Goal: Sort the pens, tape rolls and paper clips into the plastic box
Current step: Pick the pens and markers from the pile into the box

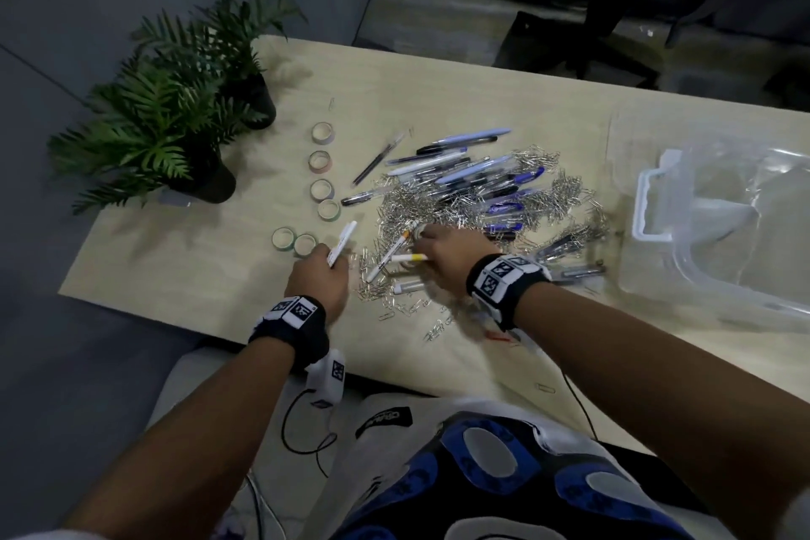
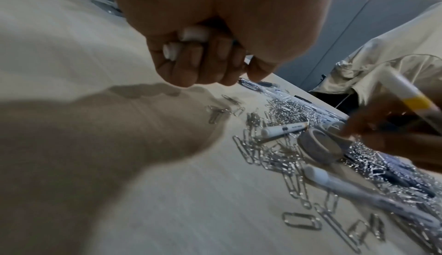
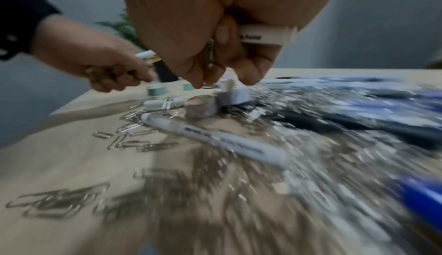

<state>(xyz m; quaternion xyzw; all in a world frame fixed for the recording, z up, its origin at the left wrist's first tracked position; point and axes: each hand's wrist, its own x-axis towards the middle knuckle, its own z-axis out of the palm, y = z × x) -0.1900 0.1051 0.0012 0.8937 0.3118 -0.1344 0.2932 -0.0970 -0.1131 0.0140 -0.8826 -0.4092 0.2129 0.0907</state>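
My left hand [image 1: 322, 272] grips two white pens [image 1: 342, 242], whose butt ends [image 2: 193, 34] stick out of the fist. My right hand [image 1: 438, 252] keeps a white pen with a yellow band [image 1: 410, 257] against its palm, and its fingertips [image 3: 198, 83] point down just above a grey tape roll [image 2: 320, 145] lying among paper clips [image 1: 438, 202]. More white pens [image 2: 284, 128] lie beside that roll. A heap of blue and black pens [image 1: 473, 175] covers the table's middle. The clear plastic box [image 1: 710, 241] stands at the right.
Several tape rolls [image 1: 322, 189] sit in a line left of the heap, two more [image 1: 294, 240] by my left hand. Two potted plants [image 1: 184, 110] stand at the far left corner. Loose clips [image 1: 394, 311] are scattered near the front edge.
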